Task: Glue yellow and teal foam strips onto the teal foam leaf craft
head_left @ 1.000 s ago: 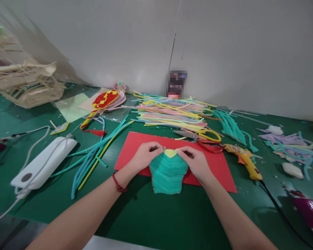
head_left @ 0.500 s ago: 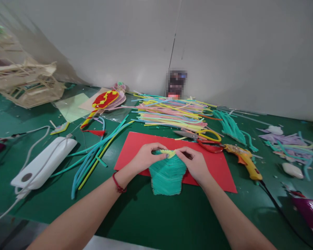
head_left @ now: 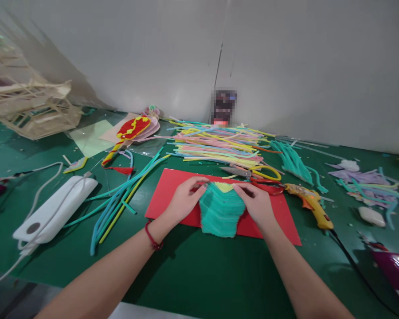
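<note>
A teal fuzzy panel (head_left: 222,212), built from rows of pipe cleaners with a yellow V at its top, is held up between my two hands. My left hand (head_left: 189,197) pinches its upper left corner between thumb and fingers. At the upper right edge, beside the yellow part, my right hand (head_left: 254,201) grips it the same way. Behind and under the panel lies a red sheet (head_left: 168,188), partly covered by my hands. Scissors (head_left: 266,173) with yellow and red handles rest at the sheet's back right edge, and a yellow glue gun (head_left: 310,204) lies beside them.
Loose pipe cleaners (head_left: 219,144) are heaped at the back, with a smaller bunch (head_left: 116,210) on the left. A white power bank-like device (head_left: 58,208) with cables lies left. Further right are teal strips (head_left: 294,161), scraps (head_left: 369,181) and a purple glue gun-like tool (head_left: 394,270).
The panel has shifted slightly right and away from me, and its yellow top now lies flatter in view. My hands have moved apart to its upper corners.
</note>
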Demonstrator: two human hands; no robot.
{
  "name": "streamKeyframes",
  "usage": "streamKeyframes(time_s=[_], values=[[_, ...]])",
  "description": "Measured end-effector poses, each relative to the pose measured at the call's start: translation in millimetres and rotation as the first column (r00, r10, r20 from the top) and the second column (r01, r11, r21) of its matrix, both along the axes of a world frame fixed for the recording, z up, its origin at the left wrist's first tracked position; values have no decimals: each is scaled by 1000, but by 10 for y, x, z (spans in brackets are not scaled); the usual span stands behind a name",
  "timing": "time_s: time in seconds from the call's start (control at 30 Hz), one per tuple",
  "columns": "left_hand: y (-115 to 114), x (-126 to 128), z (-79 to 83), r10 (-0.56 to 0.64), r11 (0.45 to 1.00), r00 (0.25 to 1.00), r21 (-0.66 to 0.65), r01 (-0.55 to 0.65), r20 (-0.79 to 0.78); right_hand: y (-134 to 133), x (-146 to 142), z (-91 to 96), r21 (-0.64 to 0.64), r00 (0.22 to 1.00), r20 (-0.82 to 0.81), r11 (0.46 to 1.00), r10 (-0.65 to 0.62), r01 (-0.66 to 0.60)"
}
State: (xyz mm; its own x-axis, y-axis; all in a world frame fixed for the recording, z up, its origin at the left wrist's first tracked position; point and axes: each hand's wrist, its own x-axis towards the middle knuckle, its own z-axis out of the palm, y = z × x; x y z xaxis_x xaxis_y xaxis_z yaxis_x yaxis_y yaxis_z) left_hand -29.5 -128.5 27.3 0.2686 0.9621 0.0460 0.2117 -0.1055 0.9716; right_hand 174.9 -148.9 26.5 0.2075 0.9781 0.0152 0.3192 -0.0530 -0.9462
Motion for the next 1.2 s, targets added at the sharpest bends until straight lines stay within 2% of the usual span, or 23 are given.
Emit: streamKeyframes(time_s=[0.07, 0.17, 0.27, 0.4, 0.5, 0.6, 0.7, 0.83, 0.9, 0.97, 1.07, 1.2], values=[[-9, 5, -18, 16, 998, 998, 54, -13, -57, 22, 34, -27, 28, 998, 69, 1000, -6, 4], [-20, 9, -25, 26, 983, 989, 184, 1, -146, 37, 44, -91, 143, 981, 192, 989, 12, -40], [-37, 14, -16, 72, 957, 948, 290, 22, -310, 40, 45, -155, 232, 950, 311, 970, -8, -68], [-66, 29, -40, 66, 947, 788, 288, 144, -612, 49, 84, -211, 260, 911, 407, 964, -62, -51], [-81, 42, -73, 25, 948, 673, 232, 219, -739, 71, 119, -245, 294, 866, 492, 953, -87, -71], [-92, 54, -91, 32, 945, 639, 232, 232, -769, 107, 130, -282, 313, 803, 592, 938, -70, -149], [-98, 63, -100, 49, 942, 631, 247, 229, -774, 141, 114, -315, 293, 707, 703, 936, -73, -195], [-97, 62, -114, 49, 939, 627, 249, 236, -778, 200, 117, -300, 213, 544, 837, 949, -54, -234], [-93, 57, -121, 55, 937, 634, 259, 234, -771, 265, 149, -241, 171, 493, 870, 941, -6, -291], [-89, 53, -121, 57, 936, 641, 265, 233, -765, 360, 191, -149, 151, 470, 881, 909, 54, -388], [-87, 53, -104, 44, 938, 635, 250, 238, -771, 534, 244, 18, 112, 447, 877, 832, 174, -543], [-86, 59, -80, 39, 941, 613, 235, 243, -789, 713, 264, 193, 69, 429, 853, 749, 298, -659]])
